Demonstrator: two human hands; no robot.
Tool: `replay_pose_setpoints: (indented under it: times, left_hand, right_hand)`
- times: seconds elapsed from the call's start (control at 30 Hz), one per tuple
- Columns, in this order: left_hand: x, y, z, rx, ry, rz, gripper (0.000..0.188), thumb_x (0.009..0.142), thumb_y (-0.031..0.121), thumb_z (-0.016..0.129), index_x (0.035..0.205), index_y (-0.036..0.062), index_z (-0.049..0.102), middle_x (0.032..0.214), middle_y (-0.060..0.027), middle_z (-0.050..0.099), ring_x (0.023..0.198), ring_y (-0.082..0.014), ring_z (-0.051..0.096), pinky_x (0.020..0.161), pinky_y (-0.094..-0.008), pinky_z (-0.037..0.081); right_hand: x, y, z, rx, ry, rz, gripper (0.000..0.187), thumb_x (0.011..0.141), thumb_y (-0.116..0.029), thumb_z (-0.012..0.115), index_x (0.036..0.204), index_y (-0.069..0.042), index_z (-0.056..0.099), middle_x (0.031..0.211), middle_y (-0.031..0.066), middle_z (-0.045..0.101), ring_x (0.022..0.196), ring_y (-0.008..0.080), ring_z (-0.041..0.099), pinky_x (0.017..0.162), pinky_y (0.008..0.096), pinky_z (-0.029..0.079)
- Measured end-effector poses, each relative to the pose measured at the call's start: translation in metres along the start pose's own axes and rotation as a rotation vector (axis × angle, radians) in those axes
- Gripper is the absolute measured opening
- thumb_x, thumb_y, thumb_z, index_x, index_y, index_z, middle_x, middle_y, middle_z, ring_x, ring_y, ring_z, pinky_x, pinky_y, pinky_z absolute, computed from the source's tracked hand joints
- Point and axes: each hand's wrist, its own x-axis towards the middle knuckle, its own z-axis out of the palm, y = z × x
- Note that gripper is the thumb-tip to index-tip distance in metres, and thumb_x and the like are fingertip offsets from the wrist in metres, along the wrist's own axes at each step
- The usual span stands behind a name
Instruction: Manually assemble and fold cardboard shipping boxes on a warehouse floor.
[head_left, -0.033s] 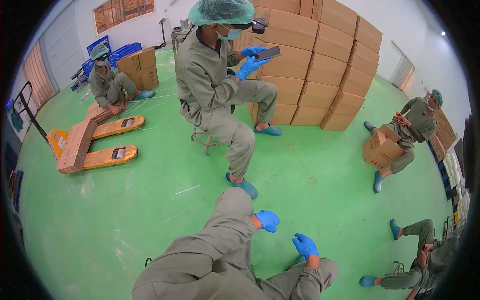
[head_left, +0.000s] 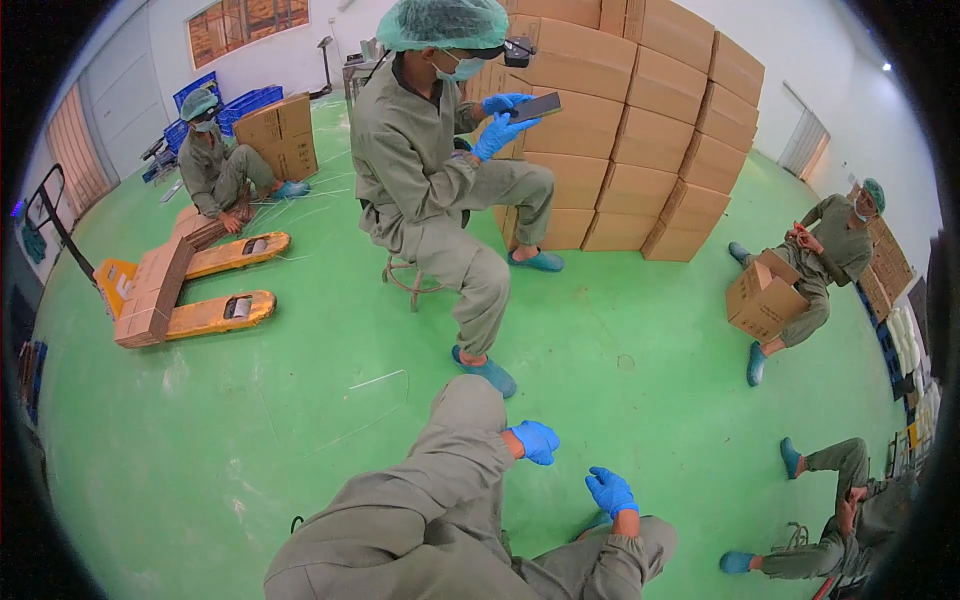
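Observation:
My left hand (head_left: pixel 536 442), in a blue glove, rests by my raised knee with its fingers curled in and nothing visible in them. My right hand (head_left: pixel 611 491), also blue-gloved, hangs off my other knee. Its fingers point forward and left, loosely apart, with no object showing in them. Neither hand touches the other; green floor (head_left: pixel 572 475) shows between them. In front of me a co-worker (head_left: pixel 420 170) in grey-green clothes and a hair net sits on a stool (head_left: pixel 408 285), holding a dark flat slab-like device (head_left: pixel 536 107) in blue-gloved hands.
Stacked cardboard cartons (head_left: pixel 580 110) rise behind that co-worker. At left stands a yellow pallet jack (head_left: pixel 215 318) bearing flattened cartons (head_left: pixel 155 290), with a seated person (head_left: pixel 215 165) beyond it. At right another person (head_left: pixel 835 240) sits behind an open carton (head_left: pixel 768 300); a further one (head_left: pixel 850 510) sits nearer.
The hands of the person behind the open carton at right have shifted slightly. My own hands have not moved.

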Motion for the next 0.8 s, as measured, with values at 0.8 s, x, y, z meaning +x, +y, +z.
replay_pose_setpoints:
  times: [0.8]
  left_hand:
    - [0.002, 0.000, 0.003, -0.035, 0.025, -0.016, 0.028, 0.064, 0.026, 0.053, 0.080, 0.0071, 0.065, 0.084, -0.0151, 0.063, 0.076, -0.0342, 0.060, 0.062, -0.0448, 0.047]
  right_hand:
    - [-0.002, -0.003, -0.001, 0.009, -0.004, -0.001, 0.045, 0.082, -0.035, 0.053, 0.116, -0.006, 0.054, 0.106, 0.0170, 0.060, 0.098, 0.0297, 0.058, 0.086, 0.0358, 0.045]
